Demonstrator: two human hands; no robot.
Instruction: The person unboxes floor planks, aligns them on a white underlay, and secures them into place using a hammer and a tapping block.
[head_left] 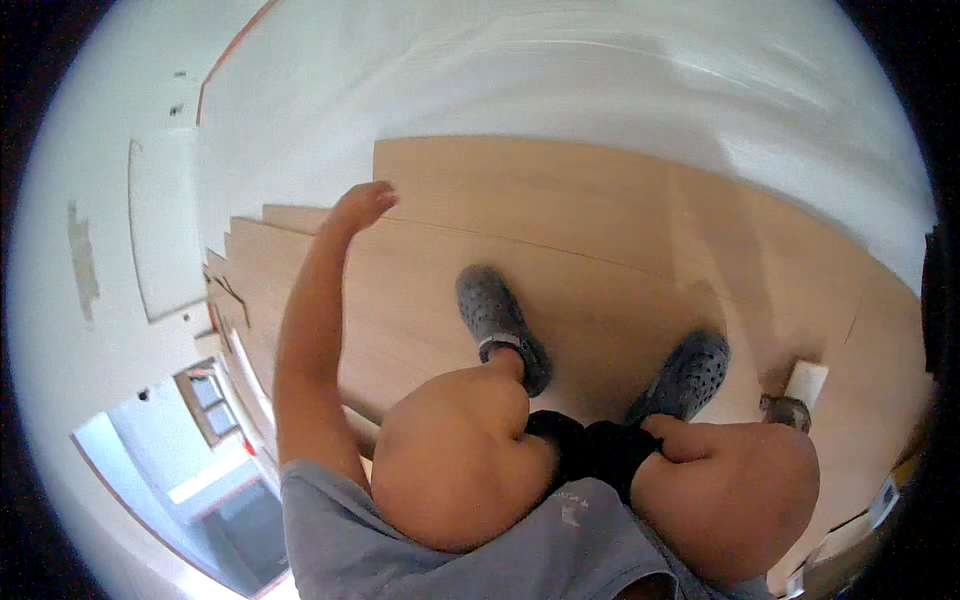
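My left hand point(368, 205) reaches out over the wood-look floor planks point(580, 220), close to the short end of the farthest row. Its fingers look bent and close together, but blur hides their tips, and nothing shows between them. Whether the hand touches the planks I cannot tell. A thin seam runs between two rows of planks just right of the hand. My right hand and forearm are out of the picture. I am squatting, with my feet in grey clogs point(497, 315) on the laid planks.
Pale, sheet-like floor covering point(560, 80) stretches beyond the planks. Stepped plank ends point(262, 228) lie to the left. Beside my right knee are a white block point(805, 382) and a small dark object point(787, 411) that I cannot make out. A doorway point(190, 470) opens at the lower left.
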